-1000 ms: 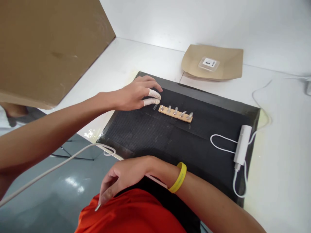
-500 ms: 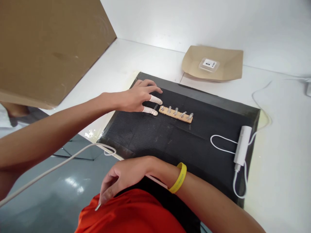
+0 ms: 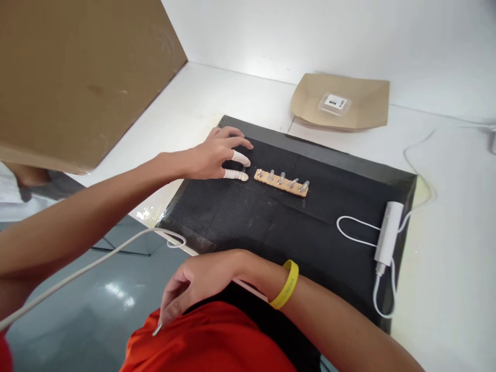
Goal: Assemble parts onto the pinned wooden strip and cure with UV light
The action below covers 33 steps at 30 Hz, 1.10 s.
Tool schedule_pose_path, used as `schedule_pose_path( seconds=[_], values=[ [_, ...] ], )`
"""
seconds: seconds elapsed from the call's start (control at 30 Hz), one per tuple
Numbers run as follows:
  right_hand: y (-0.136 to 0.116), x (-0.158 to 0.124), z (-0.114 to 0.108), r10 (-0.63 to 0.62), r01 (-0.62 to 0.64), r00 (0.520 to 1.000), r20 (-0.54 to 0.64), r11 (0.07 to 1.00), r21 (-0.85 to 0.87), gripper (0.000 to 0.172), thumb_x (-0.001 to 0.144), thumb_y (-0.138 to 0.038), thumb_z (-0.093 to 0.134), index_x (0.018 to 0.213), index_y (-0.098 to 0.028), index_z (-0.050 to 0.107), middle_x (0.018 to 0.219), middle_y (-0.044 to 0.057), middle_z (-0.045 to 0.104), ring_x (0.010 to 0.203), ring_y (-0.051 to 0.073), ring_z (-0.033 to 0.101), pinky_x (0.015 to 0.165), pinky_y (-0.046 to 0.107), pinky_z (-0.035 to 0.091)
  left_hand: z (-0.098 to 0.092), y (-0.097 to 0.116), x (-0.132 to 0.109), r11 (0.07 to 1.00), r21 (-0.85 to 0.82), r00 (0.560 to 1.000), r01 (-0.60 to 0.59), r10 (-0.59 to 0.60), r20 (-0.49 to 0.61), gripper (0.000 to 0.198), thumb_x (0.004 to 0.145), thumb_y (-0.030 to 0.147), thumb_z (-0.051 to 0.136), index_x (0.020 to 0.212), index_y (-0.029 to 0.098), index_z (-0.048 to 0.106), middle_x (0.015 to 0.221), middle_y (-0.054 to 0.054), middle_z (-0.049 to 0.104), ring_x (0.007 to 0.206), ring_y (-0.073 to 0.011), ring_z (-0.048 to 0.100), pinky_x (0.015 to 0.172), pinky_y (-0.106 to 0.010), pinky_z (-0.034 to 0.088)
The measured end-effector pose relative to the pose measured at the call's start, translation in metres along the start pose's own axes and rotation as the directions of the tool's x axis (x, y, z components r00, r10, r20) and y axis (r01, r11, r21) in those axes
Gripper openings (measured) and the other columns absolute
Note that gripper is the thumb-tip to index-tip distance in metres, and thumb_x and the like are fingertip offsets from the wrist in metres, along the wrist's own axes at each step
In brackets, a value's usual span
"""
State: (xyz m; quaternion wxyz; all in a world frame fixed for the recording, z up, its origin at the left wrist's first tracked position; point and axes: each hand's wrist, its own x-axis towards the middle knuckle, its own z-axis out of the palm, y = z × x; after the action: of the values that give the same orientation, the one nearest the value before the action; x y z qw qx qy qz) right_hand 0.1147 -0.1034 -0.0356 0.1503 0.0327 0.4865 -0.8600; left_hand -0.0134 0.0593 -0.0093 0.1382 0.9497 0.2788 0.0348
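My left hand (image 3: pixel 215 155) reaches over the black mat (image 3: pixel 271 227), with white finger cots on the thumb and one finger. Those two tips pinch a thin clear piece just left of a small wooden strip (image 3: pixel 281 183) that carries several clear pegs. The piece is too small to name. My right hand (image 3: pixel 194 287) rests at the mat's near edge against my orange shirt (image 3: pixel 205 341). Its fingers are curled together, and a pale sliver shows at one fingertip. A yellow band (image 3: pixel 287 284) sits on that wrist.
A large cardboard sheet (image 3: pixel 77 77) leans at the upper left. A brown paper tray (image 3: pixel 364 106) holding a small clear packet (image 3: pixel 334 103) lies behind the mat. A white device with a looped cable (image 3: pixel 387 232) lies on the mat's right end. Another white cable (image 3: pixel 96 263) hangs at the left.
My left hand has drawn back a little to the left, away from the strip's end, keeping its pinch. My right hand has not moved.
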Motion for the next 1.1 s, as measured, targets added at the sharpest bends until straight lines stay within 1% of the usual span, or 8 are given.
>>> schedule_pose_path(
  seconds=[0.23, 0.37, 0.53, 0.67, 0.8, 0.9, 0.97, 1.1],
  values=[
    [0.001, 0.001, 0.001, -0.004, 0.004, 1.000, -0.007, 1.000, -0.002, 0.020, 0.080, -0.026, 0.088, 0.088, -0.017, 0.072, 0.088, -0.007, 0.069, 0.081, 0.005, 0.059, 0.079, 0.013, 0.042, -0.001, -0.002, -0.014, 0.999, -0.028, 0.999, 0.030, -0.031, -0.042, 0.036, 0.094, 0.058, 0.071, 0.109, 0.027, 0.082, 0.146, -0.012, 0.064, 0.144, -0.0383, 0.046, 0.119, -0.060, 0.031],
    [-0.003, -0.001, 0.001, 0.024, -0.025, 0.999, -0.032, 0.999, -0.040, 0.019, 0.080, -0.026, 0.088, 0.089, -0.017, 0.073, 0.087, -0.007, 0.069, 0.081, 0.005, 0.059, 0.078, 0.012, 0.042, -0.004, -0.003, -0.011, 0.999, -0.041, 0.998, 0.030, -0.033, -0.062, 0.041, 0.091, 0.062, 0.073, 0.111, 0.028, 0.081, 0.146, -0.012, 0.064, 0.144, -0.0398, 0.045, 0.118, -0.061, 0.030],
    [-0.005, -0.003, 0.000, 0.021, -0.022, 1.000, -0.021, 0.999, -0.048, 0.021, 0.080, -0.029, 0.088, 0.090, -0.017, 0.072, 0.089, -0.006, 0.068, 0.084, 0.006, 0.058, 0.078, 0.013, 0.043, -0.002, 0.000, -0.004, 0.999, 0.025, 0.999, 0.024, -0.023, -0.043, 0.044, 0.091, 0.064, 0.071, 0.110, 0.025, 0.081, 0.145, -0.014, 0.065, 0.143, -0.0403, 0.047, 0.115, -0.059, 0.032],
    [-0.005, -0.003, 0.001, 0.028, -0.029, 0.999, -0.015, 0.998, -0.063, 0.022, 0.082, -0.030, 0.087, 0.091, -0.017, 0.071, 0.088, -0.006, 0.067, 0.083, 0.006, 0.058, 0.077, 0.014, 0.043, 0.001, 0.001, -0.002, 0.997, 0.080, 0.999, 0.008, -0.006, -0.034, 0.046, 0.095, 0.063, 0.067, 0.106, 0.020, 0.082, 0.141, -0.015, 0.068, 0.142, -0.0412, 0.048, 0.113, -0.057, 0.033],
    [-0.006, -0.003, 0.002, 0.039, -0.039, 0.999, -0.007, 0.998, -0.057, 0.020, 0.083, -0.027, 0.085, 0.091, -0.016, 0.071, 0.085, -0.006, 0.066, 0.081, 0.005, 0.058, 0.076, 0.013, 0.042, 0.002, 0.004, -0.001, 0.995, 0.089, 0.999, 0.033, -0.030, -0.036, 0.042, 0.097, 0.059, 0.068, 0.103, 0.019, 0.082, 0.138, -0.013, 0.071, 0.141, -0.0395, 0.050, 0.112, -0.056, 0.032],
    [-0.005, -0.002, 0.003, 0.039, -0.040, 0.999, -0.014, 0.999, -0.034, 0.017, 0.084, -0.024, 0.085, 0.090, -0.016, 0.071, 0.087, -0.007, 0.067, 0.080, 0.004, 0.058, 0.076, 0.013, 0.041, 0.004, 0.008, -0.003, 0.989, 0.142, 0.999, 0.031, -0.028, -0.025, 0.041, 0.100, 0.057, 0.063, 0.102, 0.019, 0.081, 0.138, -0.012, 0.071, 0.142, -0.0382, 0.049, 0.112, -0.057, 0.032],
    [-0.005, -0.002, 0.003, 0.039, -0.039, 0.999, -0.013, 0.999, -0.022, 0.017, 0.083, -0.023, 0.085, 0.090, -0.016, 0.071, 0.085, -0.007, 0.066, 0.080, 0.004, 0.058, 0.076, 0.012, 0.041, 0.005, 0.010, -0.004, 0.982, 0.188, 0.999, 0.028, -0.023, -0.028, 0.039, 0.102, 0.053, 0.060, 0.104, 0.020, 0.080, 0.139, -0.011, 0.071, 0.142, -0.0372, 0.049, 0.112, -0.057, 0.033],
    [-0.004, -0.003, 0.003, 0.042, -0.043, 0.999, -0.019, 0.999, -0.019, 0.018, 0.082, -0.023, 0.086, 0.089, -0.017, 0.071, 0.083, -0.007, 0.066, 0.081, 0.004, 0.058, 0.077, 0.012, 0.041, 0.009, 0.013, -0.008, 0.973, 0.224, 0.996, 0.053, -0.035, -0.082, 0.039, 0.102, 0.051, 0.061, 0.115, 0.017, 0.076, 0.143, -0.014, 0.069, 0.142, -0.0388, 0.052, 0.110, -0.057, 0.034]
  ],
)
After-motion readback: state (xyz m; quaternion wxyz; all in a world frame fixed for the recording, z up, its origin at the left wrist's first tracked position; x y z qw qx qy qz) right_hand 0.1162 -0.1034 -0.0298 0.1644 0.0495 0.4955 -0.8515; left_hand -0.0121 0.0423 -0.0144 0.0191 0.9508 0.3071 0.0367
